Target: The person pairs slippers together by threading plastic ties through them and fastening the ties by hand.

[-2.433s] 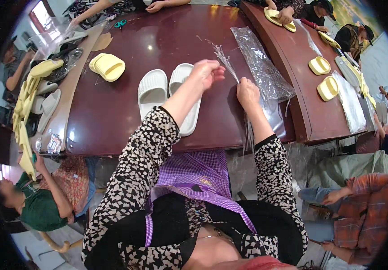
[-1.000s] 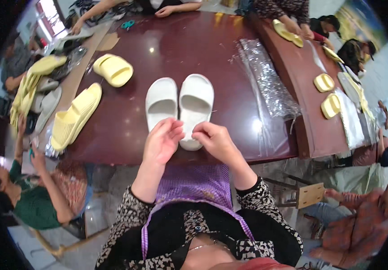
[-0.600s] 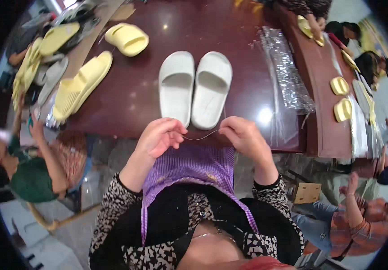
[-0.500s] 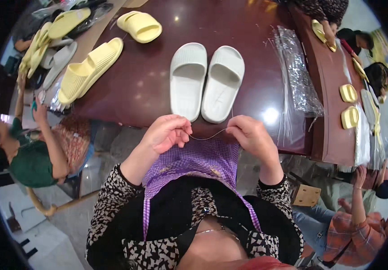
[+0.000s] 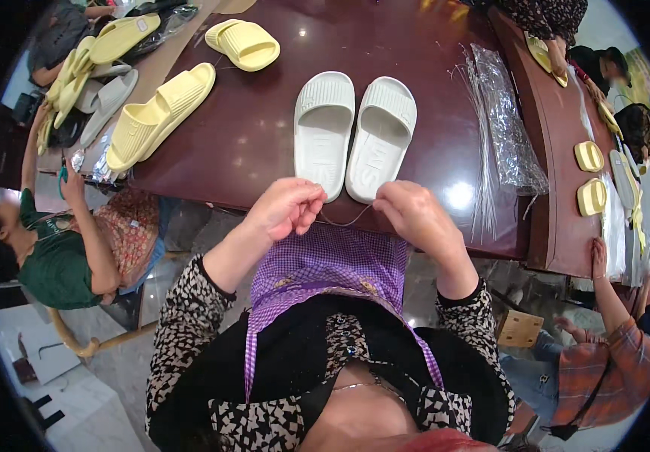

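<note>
A pair of light grey slide slippers, the left slipper (image 5: 324,96) and the right slipper (image 5: 387,105), lies side by side on the table with heels toward me. Just at the heels, my left hand (image 5: 287,209) pinches one end of a thin, pale strand (image 5: 346,225). The other end is between the closed fingers of my right hand (image 5: 419,218). Between the two hands the strand sags in a shallow curve over the table's near edge. My fingertips overlap the heel edges in view; whether they touch the slippers I cannot tell.
Yellow slippers (image 5: 163,113) lie on the dark red table (image 5: 265,162) to the left, another yellow pair (image 5: 244,45) behind them. At right lie a bundle of thin strands (image 5: 483,151) and clear plastic bags (image 5: 512,128). People (image 5: 61,256) sit on both sides.
Both hands have moved slightly away from me, closer to the slipper heels, still holding the strand. The whole view has shifted a little.
</note>
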Demonstrator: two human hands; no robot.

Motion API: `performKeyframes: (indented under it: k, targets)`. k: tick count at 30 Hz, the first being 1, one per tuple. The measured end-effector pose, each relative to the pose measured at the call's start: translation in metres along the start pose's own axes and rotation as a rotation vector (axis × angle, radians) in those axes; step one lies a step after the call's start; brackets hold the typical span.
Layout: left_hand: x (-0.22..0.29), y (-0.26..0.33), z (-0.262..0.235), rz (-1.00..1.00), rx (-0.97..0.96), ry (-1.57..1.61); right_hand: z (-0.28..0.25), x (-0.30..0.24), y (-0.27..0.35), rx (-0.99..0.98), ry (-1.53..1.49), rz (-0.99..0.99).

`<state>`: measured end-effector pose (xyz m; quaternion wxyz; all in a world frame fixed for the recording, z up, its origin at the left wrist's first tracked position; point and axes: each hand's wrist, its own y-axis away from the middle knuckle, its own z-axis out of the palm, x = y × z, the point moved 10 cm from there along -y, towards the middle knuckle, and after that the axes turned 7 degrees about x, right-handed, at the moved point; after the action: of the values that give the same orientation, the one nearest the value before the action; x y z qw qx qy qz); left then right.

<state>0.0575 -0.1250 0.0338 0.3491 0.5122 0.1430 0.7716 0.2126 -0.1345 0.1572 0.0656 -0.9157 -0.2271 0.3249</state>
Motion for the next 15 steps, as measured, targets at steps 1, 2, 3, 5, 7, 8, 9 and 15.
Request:
performKeyframes:
  k: [1, 2, 3, 5, 7, 8, 9, 15]
  targets:
    - [0.006, -0.004, 0.002, 0.006, 0.001, -0.001, -0.001, 0.004, -0.004, 0.021, 0.064, 0.003]
    - [0.013, -0.009, 0.004, 0.001, 0.004, -0.072, 0.001, 0.007, -0.009, 0.025, 0.065, -0.002]
    - [0.02, -0.015, 0.009, -0.005, 0.002, -0.143, 0.001, 0.011, -0.015, 0.036, 0.102, 0.0]
    - [0.034, -0.032, 0.018, -0.006, -0.007, -0.217, -0.001, 0.019, -0.027, 0.061, 0.178, 0.006]
    - [0.043, -0.052, 0.019, -0.009, 0.019, -0.358, 0.004, 0.034, -0.042, 0.055, 0.24, 0.02]
    - [0.047, -0.064, 0.019, -0.007, 0.016, -0.36, 0.008, 0.044, -0.049, 0.047, 0.302, 0.037]
    - [0.048, -0.075, 0.014, -0.04, 0.045, -0.358, 0.011, 0.049, -0.056, 0.052, 0.304, 0.034]
    - [0.056, -0.108, 0.008, -0.084, 0.139, -0.312, 0.023, 0.084, -0.069, 0.096, 0.455, 0.123]
